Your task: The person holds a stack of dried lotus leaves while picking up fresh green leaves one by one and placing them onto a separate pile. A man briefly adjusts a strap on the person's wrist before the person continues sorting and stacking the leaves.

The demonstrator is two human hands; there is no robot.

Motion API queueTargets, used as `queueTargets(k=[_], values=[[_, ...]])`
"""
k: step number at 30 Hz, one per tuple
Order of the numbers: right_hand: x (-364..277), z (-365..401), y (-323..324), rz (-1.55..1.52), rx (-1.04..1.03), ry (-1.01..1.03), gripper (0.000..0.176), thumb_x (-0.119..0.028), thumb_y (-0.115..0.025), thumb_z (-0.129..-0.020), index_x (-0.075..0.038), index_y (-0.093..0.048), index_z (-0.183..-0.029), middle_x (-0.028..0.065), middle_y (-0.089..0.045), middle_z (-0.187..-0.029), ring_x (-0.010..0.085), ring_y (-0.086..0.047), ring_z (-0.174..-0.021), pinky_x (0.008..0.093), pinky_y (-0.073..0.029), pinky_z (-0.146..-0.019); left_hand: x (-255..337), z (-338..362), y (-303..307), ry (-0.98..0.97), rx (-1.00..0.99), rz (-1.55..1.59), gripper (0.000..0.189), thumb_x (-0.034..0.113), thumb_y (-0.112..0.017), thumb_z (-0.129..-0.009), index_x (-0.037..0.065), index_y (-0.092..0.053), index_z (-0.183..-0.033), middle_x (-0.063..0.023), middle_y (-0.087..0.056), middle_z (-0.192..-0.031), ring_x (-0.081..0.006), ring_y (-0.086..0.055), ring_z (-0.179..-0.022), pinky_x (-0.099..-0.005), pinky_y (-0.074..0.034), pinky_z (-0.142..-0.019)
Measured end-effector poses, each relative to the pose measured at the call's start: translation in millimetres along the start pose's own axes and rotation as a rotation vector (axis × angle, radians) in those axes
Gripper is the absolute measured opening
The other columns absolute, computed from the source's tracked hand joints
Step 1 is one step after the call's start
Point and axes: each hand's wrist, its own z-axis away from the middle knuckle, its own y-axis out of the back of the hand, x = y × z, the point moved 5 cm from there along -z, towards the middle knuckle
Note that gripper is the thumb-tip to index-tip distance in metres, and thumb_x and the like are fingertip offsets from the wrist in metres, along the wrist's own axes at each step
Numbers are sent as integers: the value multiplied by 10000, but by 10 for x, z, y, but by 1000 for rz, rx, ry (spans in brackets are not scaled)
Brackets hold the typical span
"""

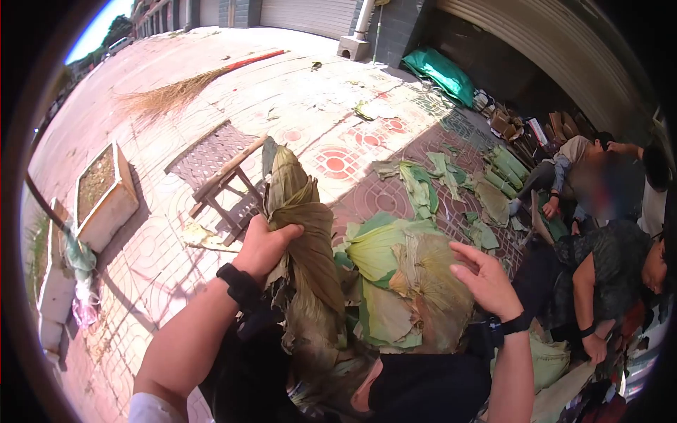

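Observation:
A bundle of dried, brownish-green leaves [303, 233] stands upright in the middle, gathered into a narrow top. My left hand [271, 243] is wrapped round its upper left side, the thumb across the front. To the right lies a pile of large flat leaves [423, 282], green on the left and brown on the right, over my lap. My right hand [486, 278] is at the right edge of this pile, fingers apart, with nothing held. Whether its fingertips touch the leaves is hard to tell.
A low woven stool [218, 162] stands ahead left, beside a white planter box [109, 194]. Farther off lie a broom [190, 84] and a green sack [441, 74]. Loose leaves [419, 187] lie on the paving. Other people [606, 268] sit close together at the right.

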Motion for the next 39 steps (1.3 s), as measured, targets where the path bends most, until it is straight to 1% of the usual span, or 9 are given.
queueTargets(k=[4, 11, 17, 21, 27, 30, 33, 36, 39], values=[[442, -953, -954, 355, -161, -42, 640, -321, -658, -776, 37, -466, -1272, 226, -505, -1257, 389, -479, -1163, 412, -386, -975, -23, -51, 120, -15, 3, -18, 270, 50, -608, -810, -56, -604, -1058, -90, -659, -987, -149, -610, -887, -286, -473, -828], [878, -1269, -2187, 1017, -240, 12, 955, -485, -698, -713, -9, -250, -1409, 166, -270, -1458, 317, -196, -1368, 421, -194, -1094, 36, -77, 282, -56, 45, -17, 284, 52, -607, -802, -74, -595, -1056, -95, -657, -966, -136, -602, -855, -287, -483, -780], [1262, -1400, -2329, 1235, -129, -250, 623, -281, -512, -870, -76, -289, -1414, 171, -278, -1452, 361, -231, -1342, 471, -265, -1048, 60, -49, 358, -31, 19, 38, 269, 34, -587, -816, -68, -597, -1064, -81, -656, -972, -130, -601, -868, -281, -480, -786], [998, -1321, -2251, 1130, -159, -246, 455, -193, -450, -895, -120, -419, -1343, 159, -386, -1387, 366, -391, -1228, 477, -436, -866, 81, -21, 394, -19, 23, 17, 270, 56, -600, -812, -75, -602, -1048, -92, -657, -968, -139, -604, -861, -287, -483, -783], [689, -1123, -1971, 827, -132, -54, 255, -165, -475, -874, -59, -538, -1097, 163, -603, -1076, 365, -595, -931, 458, -489, -757, -5, -67, 354, 1, 79, -56, 285, 52, -619, -800, -66, -592, -1057, -102, -659, -971, -151, -617, -854, -290, -489, -793], [302, -942, -1653, 633, -48, -127, 280, -174, -438, -900, -42, -551, -1119, 161, -633, -1015, 369, -595, -909, 476, -471, -750, -43, -82, 315, 3, 111, -57, 278, 55, -618, -795, -77, -598, -1039, -110, -663, -959, -154, -623, -840, -288, -491, -782], [244, -793, -1384, 311, 31, -80, 336, -251, -452, -933, -79, -539, -1208, 233, -595, -1089, 360, -602, -933, 403, -467, -825, 50, -48, 232, -28, 64, 9, 280, 64, -624, -787, -106, -601, -1008, -123, -666, -932, -170, -632, -820, -291, -496, -769], [113, -597, -1067, -5, 241, 166, 361, -251, -448, -945, -25, -534, -1212, 155, -619, -1111, 281, -597, -998, 365, -454, -842, 66, -50, 195, -98, 73, 3, 283, 74, -636, -780, -114, -604, -988, -131, -666, -916, -173, -633, -808, -293, -500, -755], [-195, -340, -622, -493, 233, 190, 380, -245, -445, -965, 21, -511, -1228, 106, -611, -1136, 191, -572, -1035, 289, -417, -903, -84, -135, 225, -62, 164, -64, 316, 80, -652, -767, -123, -579, -998, -138, -656, -921, -183, -631, -811, -301, -503, -744]])
